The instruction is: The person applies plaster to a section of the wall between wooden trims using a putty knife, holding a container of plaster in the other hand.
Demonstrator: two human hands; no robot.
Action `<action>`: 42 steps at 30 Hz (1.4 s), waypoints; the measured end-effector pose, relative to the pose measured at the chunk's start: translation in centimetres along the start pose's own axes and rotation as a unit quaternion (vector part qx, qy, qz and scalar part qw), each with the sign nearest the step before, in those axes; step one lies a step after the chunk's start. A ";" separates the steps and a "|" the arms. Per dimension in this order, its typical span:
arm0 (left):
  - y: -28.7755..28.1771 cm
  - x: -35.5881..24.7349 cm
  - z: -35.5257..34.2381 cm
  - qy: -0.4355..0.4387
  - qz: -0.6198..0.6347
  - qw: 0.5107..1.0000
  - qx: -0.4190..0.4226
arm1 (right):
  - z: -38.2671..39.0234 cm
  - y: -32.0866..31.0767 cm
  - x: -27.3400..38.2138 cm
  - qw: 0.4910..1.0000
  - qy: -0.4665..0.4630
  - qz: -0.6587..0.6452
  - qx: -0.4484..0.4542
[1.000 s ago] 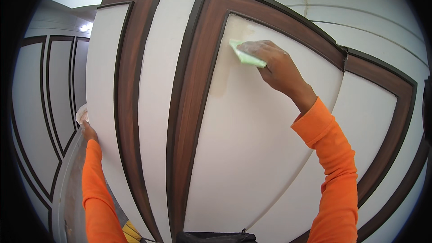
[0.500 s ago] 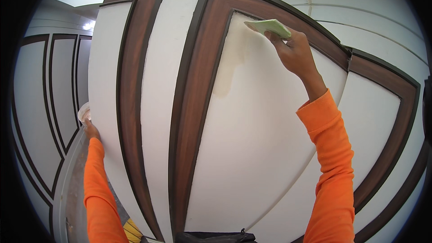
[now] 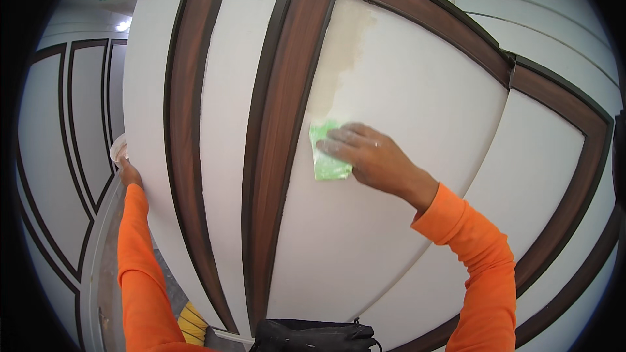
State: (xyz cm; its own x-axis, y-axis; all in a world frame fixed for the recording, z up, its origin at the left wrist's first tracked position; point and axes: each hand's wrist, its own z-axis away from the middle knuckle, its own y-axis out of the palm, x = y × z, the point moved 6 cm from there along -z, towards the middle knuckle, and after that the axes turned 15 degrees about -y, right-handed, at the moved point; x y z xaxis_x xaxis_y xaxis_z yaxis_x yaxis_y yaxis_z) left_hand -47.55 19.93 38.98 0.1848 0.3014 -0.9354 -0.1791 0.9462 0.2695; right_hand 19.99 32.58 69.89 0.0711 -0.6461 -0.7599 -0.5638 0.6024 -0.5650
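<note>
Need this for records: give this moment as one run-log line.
Left hand: holds round whitish tub | Right hand: holds flat pale-green scraper against white panel | Beige patch: above scraper, beside brown trim

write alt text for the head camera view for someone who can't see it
A person's right hand, in an orange sleeve, holds a light green spreader against a white wall panel, at the lower end of a beige patch. The left hand, at the far left, holds a white container. Dark brown trim borders the panel.
</note>
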 end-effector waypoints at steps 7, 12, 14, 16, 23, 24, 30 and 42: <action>-0.3 -0.5 -1.0 -0.007 -0.015 1.000 -0.005 | 3.4 -4.0 -4.3 0.816 0.347 -0.356 -0.294; -1.9 -1.8 -0.1 -0.004 0.024 1.000 0.000 | 4.9 1.1 0.8 0.664 0.429 -0.445 -0.421; -0.5 -1.5 1.8 -0.019 0.021 1.000 0.011 | 6.0 3.0 3.8 0.656 0.442 -0.442 -0.423; -0.3 -1.4 3.1 -0.026 0.035 0.999 0.017 | 6.5 4.2 6.2 0.671 0.463 -0.397 -0.423; -2.8 -3.4 1.2 0.000 0.029 0.999 0.020 | 2.1 6.5 10.2 0.813 0.374 -0.174 -0.412; -2.2 -3.0 1.8 -0.007 0.036 0.999 0.034 | 1.5 6.6 10.4 0.825 0.388 -0.132 -0.390; -1.0 -2.3 4.5 -0.029 0.035 0.999 0.030 | -3.4 9.1 10.2 0.854 0.409 0.009 -0.321; -1.0 -2.4 3.3 -0.023 0.002 1.000 0.015 | -0.3 8.2 8.6 0.700 0.408 -0.372 -0.452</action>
State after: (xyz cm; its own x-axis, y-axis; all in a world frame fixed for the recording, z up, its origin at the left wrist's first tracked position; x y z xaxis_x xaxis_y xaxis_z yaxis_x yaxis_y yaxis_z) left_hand -44.60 18.63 41.69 0.2284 0.3102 -0.9228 -0.1517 0.9476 0.2810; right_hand 15.76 31.87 58.84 0.3362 -0.8982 0.2833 -0.9374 -0.3483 0.0083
